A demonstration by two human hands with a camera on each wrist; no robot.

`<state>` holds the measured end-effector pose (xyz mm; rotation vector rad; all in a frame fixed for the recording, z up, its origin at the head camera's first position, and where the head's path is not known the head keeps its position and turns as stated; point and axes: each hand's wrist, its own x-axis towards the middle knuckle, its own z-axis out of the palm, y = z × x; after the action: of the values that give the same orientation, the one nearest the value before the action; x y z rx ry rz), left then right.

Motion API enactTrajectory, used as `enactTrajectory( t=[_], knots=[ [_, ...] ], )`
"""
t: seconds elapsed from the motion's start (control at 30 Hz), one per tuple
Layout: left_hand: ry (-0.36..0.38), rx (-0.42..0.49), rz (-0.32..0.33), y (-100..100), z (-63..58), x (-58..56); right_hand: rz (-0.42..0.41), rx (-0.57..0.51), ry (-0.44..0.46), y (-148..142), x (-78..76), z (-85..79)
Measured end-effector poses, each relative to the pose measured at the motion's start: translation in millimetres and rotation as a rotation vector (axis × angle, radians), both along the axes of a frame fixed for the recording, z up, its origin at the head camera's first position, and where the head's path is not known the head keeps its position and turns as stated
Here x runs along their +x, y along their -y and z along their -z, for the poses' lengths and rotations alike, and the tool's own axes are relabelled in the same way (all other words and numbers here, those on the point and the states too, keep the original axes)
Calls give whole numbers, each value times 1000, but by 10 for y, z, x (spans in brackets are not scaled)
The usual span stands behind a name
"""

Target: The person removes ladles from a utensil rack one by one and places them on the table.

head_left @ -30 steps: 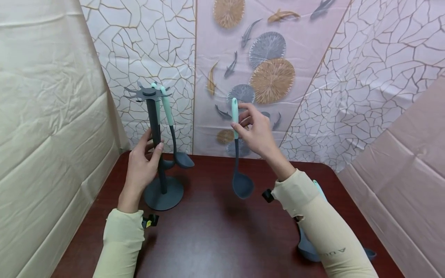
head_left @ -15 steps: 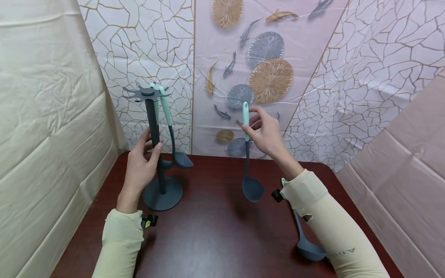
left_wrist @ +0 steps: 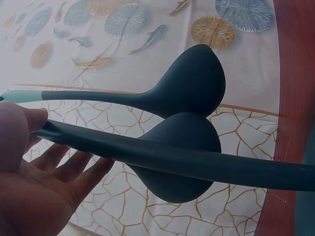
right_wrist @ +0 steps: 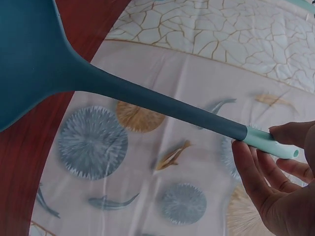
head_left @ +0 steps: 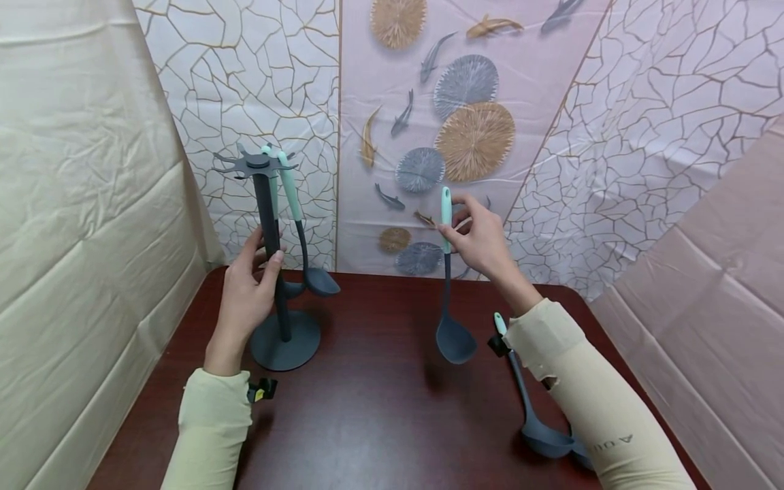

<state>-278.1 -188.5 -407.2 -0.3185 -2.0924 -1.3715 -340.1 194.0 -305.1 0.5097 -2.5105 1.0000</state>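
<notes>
My left hand [head_left: 245,289] grips the upright pole of a dark grey utensil stand [head_left: 267,204] at the table's left, fingers behind and thumb in front. Two ladles with mint handles hang from its hooked top; one ladle [head_left: 321,281] hangs at the right, and the second ladle [left_wrist: 179,189] is partly behind the pole in the left wrist view. My right hand [head_left: 480,238] pinches another ladle [head_left: 455,339] by its mint handle, bowl down above the table. In the right wrist view thumb and fingertips [right_wrist: 241,147] meet the handle near its holed end.
At the right of the dark red table [head_left: 367,408] lies a ladle [head_left: 545,439] with a mint handle. A further dark utensil [head_left: 582,454] beside it is mostly hidden by my right sleeve. Patterned cloth [head_left: 416,136] hangs behind; pale cloth panels flank both sides.
My right hand has moved right and slightly down with the ladle, away from the stand. More of the ladle lying at the right shows now. The left hand keeps its place on the pole.
</notes>
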Motion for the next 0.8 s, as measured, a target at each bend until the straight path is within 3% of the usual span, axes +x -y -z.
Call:
enactTrajectory(
  t=[0.8],
  knots=[
    [-2, 10, 11, -2, -7, 14, 60, 30, 99, -403, -38, 216]
  ],
)
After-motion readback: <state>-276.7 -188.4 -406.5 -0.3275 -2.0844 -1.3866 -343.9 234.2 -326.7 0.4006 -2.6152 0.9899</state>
